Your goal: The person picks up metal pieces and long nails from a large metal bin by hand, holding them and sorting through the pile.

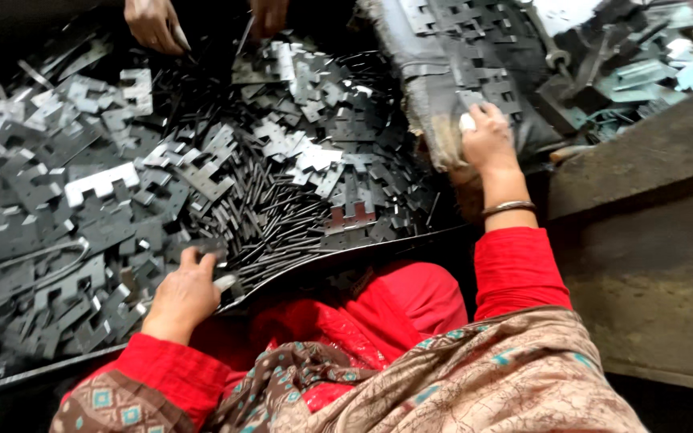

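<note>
Left hand point(186, 293) low, palm down, fingers curled, right hand point(488, 138) stretched forward, wrist bent, both arms red-sleeved
</note>
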